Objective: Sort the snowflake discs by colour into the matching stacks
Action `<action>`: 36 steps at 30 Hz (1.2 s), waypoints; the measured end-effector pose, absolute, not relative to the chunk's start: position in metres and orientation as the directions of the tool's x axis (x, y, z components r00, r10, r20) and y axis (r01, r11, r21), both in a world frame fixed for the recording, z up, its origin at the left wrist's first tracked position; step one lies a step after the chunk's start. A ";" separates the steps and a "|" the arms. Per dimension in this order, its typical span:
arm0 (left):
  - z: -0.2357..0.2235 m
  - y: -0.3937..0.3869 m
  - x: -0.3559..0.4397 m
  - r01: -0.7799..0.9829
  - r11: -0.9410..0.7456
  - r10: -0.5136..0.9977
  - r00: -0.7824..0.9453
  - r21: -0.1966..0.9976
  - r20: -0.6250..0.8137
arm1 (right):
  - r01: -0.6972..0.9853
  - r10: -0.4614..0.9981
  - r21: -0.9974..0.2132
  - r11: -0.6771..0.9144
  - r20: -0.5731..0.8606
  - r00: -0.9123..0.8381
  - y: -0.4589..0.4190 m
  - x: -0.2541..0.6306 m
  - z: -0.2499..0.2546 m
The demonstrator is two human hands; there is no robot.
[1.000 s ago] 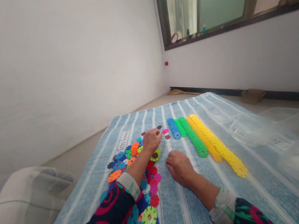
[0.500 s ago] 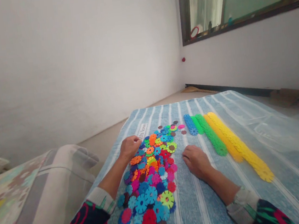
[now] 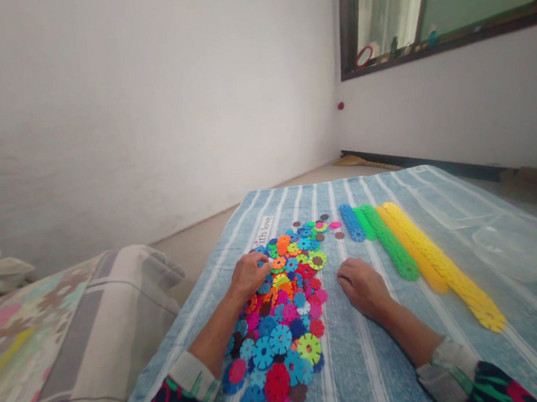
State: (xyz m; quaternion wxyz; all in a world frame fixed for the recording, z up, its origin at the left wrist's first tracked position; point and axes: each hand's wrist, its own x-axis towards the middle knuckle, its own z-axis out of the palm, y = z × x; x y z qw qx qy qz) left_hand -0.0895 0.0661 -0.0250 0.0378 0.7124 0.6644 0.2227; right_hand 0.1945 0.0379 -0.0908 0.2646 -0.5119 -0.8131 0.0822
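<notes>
A long heap of flower-shaped plastic discs (image 3: 281, 339) in many colours lies on a striped blue cloth (image 3: 343, 359). At the heap's upper left edge is my left hand (image 3: 250, 274), its fingers bent together over the discs; what they hold, if anything, is hidden. To the right of the heap, my right hand (image 3: 361, 286) rests low over the cloth with curled fingers, and I cannot see inside it. Further right lie overlapping rows of same-coloured discs: a short blue row (image 3: 351, 223), green rows (image 3: 393, 248) and long yellow rows (image 3: 443, 266).
Clear plastic bags (image 3: 517, 242) lie on the cloth's right side. A few loose discs, one of them pink (image 3: 335, 225), sit at the heap's far end. On the left stands a surface draped with a grey and beige cover (image 3: 117, 313). White walls (image 3: 167, 109) rise behind.
My left hand has come slightly nearer to me and in over the heap's edge. The right hand has hardly moved. The whole view has shifted a little to the left.
</notes>
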 end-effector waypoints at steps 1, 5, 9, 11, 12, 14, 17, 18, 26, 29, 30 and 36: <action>-0.026 0.065 -0.089 0.927 -0.119 0.961 0.018 0.357 0.274 | 0.788 0.875 -0.405 0.464 0.347 -0.338 0.038 0.195 -0.091; -0.029 0.059 -0.090 0.910 -0.112 0.956 -0.011 0.398 0.294 | 0.782 0.873 -0.410 0.470 0.350 -0.341 0.038 0.195 -0.092; -0.032 0.051 -0.096 0.891 -0.076 0.952 -0.070 0.448 0.300 | 0.774 0.872 -0.421 0.473 0.352 -0.341 0.037 0.196 -0.092; -0.033 0.047 -0.100 0.881 -0.056 0.948 -0.100 0.469 0.301 | 0.773 0.873 -0.427 0.470 0.355 -0.334 0.037 0.197 -0.092; -0.033 0.045 -0.102 0.879 -0.049 0.947 -0.111 0.475 0.303 | 0.771 0.873 -0.429 0.470 0.356 -0.335 0.037 0.197 -0.092; -0.033 0.041 -0.106 0.876 -0.038 0.941 -0.129 0.480 0.312 | 0.768 0.872 -0.431 0.474 0.354 -0.340 0.036 0.198 -0.092; -0.036 0.037 -0.112 0.870 -0.017 0.928 -0.169 0.493 0.331 | 0.762 0.868 -0.432 0.483 0.355 -0.349 0.037 0.200 -0.093; -0.038 0.036 -0.115 0.863 -0.005 0.921 -0.193 0.505 0.339 | 0.760 0.866 -0.433 0.485 0.358 -0.349 0.037 0.201 -0.093; -0.055 0.038 -0.136 0.762 0.062 0.860 -0.369 0.645 0.353 | 0.754 0.858 -0.433 0.493 0.383 -0.342 0.038 0.204 -0.099; -0.057 0.038 -0.140 0.726 0.079 0.844 -0.413 0.683 0.341 | 0.748 0.852 -0.434 0.501 0.397 -0.340 0.037 0.205 -0.100; -0.057 0.038 -0.141 0.720 0.086 0.843 -0.421 0.688 0.335 | 0.748 0.852 -0.435 0.502 0.396 -0.342 0.037 0.205 -0.100; -0.060 0.038 -0.137 0.724 0.083 0.864 -0.395 0.684 0.313 | 0.745 0.853 -0.438 0.504 0.390 -0.347 0.036 0.206 -0.101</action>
